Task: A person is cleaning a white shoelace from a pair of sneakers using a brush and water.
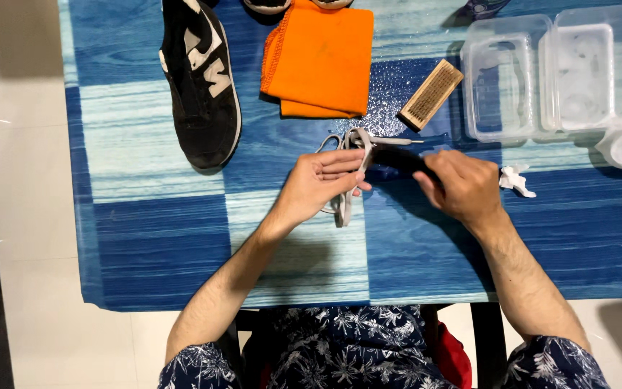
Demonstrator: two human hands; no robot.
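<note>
Both forearms come in from the lower edge and angle inward, meeting over the middle of the blue-and-white striped surface [145,238]. The left hand [318,189] lies palm up, wrist slightly bent, its fingers curled around a bunch of grey shoelaces [347,173] that drape across the palm and hang off both sides; its grip is closed on the laces. The right hand [462,186] is turned knuckles up, its grip wrapped around the handle of a dark brush [401,160], whose head points toward nine o'clock and meets the laces at the left fingertips.

From the hands, a black shoe [201,79] with white markings lies at about ten o'clock, toe toward the person. A folded orange cloth [319,57] sits at twelve o'clock, a wooden brush [430,95] at one o'clock, and two clear plastic tubs [554,72] at two o'clock. A small crumpled white scrap [516,179] lies just beside the right hand at three o'clock.
</note>
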